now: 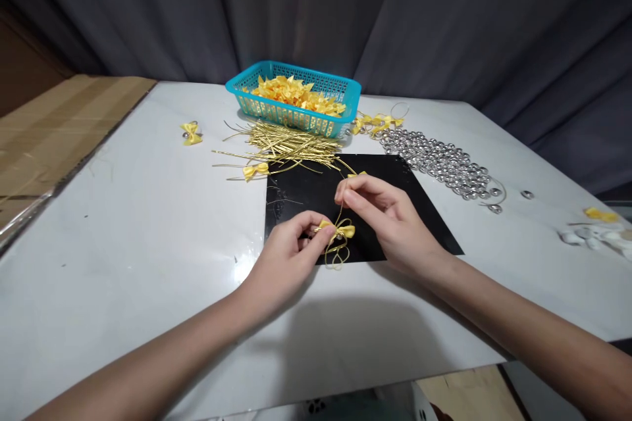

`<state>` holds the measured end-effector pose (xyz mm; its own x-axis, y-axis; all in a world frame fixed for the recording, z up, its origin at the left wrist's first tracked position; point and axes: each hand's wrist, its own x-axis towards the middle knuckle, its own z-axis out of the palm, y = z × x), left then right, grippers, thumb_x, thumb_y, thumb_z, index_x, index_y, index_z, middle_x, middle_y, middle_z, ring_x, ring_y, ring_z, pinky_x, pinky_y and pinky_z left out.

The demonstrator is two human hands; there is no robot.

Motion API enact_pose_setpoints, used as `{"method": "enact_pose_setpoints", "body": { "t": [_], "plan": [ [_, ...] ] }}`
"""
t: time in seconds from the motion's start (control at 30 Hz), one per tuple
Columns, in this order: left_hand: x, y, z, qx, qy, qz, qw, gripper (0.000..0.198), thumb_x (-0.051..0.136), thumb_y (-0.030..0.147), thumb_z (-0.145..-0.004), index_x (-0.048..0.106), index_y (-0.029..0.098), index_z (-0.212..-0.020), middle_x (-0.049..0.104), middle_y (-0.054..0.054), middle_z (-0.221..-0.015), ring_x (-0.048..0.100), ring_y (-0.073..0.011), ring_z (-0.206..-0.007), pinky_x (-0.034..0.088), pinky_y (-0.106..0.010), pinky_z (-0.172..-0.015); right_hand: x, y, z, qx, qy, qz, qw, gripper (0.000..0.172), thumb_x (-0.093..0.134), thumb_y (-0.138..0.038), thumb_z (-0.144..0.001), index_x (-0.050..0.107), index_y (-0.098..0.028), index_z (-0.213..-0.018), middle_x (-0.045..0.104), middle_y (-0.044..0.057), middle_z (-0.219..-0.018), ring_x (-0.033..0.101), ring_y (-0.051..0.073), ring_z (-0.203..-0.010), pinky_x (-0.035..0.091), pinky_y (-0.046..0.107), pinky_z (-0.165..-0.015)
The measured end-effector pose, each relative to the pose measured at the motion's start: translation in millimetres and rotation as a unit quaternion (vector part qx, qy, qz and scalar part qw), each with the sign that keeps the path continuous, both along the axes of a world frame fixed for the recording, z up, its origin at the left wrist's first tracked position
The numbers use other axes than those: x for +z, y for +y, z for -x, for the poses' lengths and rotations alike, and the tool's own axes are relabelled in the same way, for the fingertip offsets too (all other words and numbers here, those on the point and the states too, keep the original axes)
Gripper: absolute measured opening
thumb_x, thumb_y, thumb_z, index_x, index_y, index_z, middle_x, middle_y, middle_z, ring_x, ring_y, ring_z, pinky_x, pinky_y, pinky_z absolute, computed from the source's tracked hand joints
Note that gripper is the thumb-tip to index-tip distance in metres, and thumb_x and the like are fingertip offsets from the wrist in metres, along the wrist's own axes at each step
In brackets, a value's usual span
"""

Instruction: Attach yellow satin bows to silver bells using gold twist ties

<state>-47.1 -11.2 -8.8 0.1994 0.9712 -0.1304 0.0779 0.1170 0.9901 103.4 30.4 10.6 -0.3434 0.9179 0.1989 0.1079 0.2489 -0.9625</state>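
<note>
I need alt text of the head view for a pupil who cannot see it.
The left hand holds a yellow bow with gold loops over a black sheet while the right hand pinches a gold strand. Beyond them, a turquoise basket of yellow ribbons, a pile of gold strands and silver beads lie on a white table.

- From where I stand, I can't read any words, labels, brands or numbers.
- Pale specks run along the left part of the black sheet [415, 210]; I can't tell whether they are print or scuffs.
- Below the table's near edge [247, 401], a few small dark marks [316, 406] show on something pale; they're too small to make out as lettering or a sign.
</note>
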Motion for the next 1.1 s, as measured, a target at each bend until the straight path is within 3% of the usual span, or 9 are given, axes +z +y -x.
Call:
{"method": "enact_pose_setpoints", "body": {
  "t": [0.17, 0.27, 0.7, 0.9, 1.1],
  "plan": [
    [-1.9, 1, 2, 0.002, 0.009, -0.022, 1.000, 0.017, 0.047, 0.032, -0.086, 0.054, 0.017, -0.083, 0.049, 0.002, -0.070, 0.045, -0.0113, -0.064, 0.035, -0.025, -0.059, 1.0, 2, 5, 0.016, 0.042, 0.043, 0.998, 0.013, 0.055, -0.027, -0.086, 0.056, -0.016, -0.079, 0.054, 0.000, -0.079, 0.056, 0.009, -0.077, 0.044, 0.020, -0.072],
    [-2.8, 1, 3, 0.009, 0.068, -0.052, 0.996, 0.017, 0.045, 0.031, -0.087, 0.054, 0.017, -0.081, 0.052, 0.001, -0.071, 0.046, -0.0124, -0.065, 0.036, -0.027, -0.060, 4.7, 3, 8, 0.014, 0.055, 0.057, 0.997, 0.013, 0.056, -0.027, -0.085, 0.055, -0.016, -0.078, 0.053, -0.001, -0.078, 0.058, 0.008, -0.073, 0.047, 0.018, -0.069],
    [-1.3, -1, 3, 0.002, 0.225, -0.158, 0.961, 0.013, 0.040, 0.022, -0.088, 0.049, 0.019, -0.079, 0.055, -0.002, -0.075, 0.050, -0.0159, -0.068, 0.038, -0.030, -0.064, 30.2, 12, 14, 0.011, 0.064, 0.000, 0.998, 0.012, 0.057, -0.025, -0.084, 0.055, -0.017, -0.076, 0.052, -0.002, -0.078, 0.058, 0.006, -0.069, 0.050, 0.017, -0.066],
    [-1.9, 0, 1, -0.003, 0.242, -0.148, 0.959, 0.013, 0.040, 0.020, -0.086, 0.049, 0.019, -0.076, 0.054, -0.002, -0.072, 0.049, -0.0165, -0.067, 0.036, -0.031, -0.062, 54.9, 18, 19, -0.002, 0.077, -0.020, 0.997, 0.014, 0.052, -0.016, -0.086, 0.054, -0.017, -0.073, 0.052, -0.001, -0.075, 0.056, 0.005, -0.066, 0.049, 0.017, -0.065],
    [-1.0, -1, 2, 0.001, 0.222, -0.135, 0.966, 0.015, 0.040, 0.022, -0.085, 0.049, 0.020, -0.074, 0.053, -0.002, -0.070, 0.048, -0.0163, -0.064, 0.035, -0.031, -0.061, 96.2, 24, 23, -0.016, 0.064, -0.032, 0.997, 0.021, 0.051, -0.013, -0.087, 0.054, -0.016, -0.066, 0.050, -0.003, -0.069, 0.054, 0.005, -0.062, 0.047, 0.018, -0.067]
  ]
}}
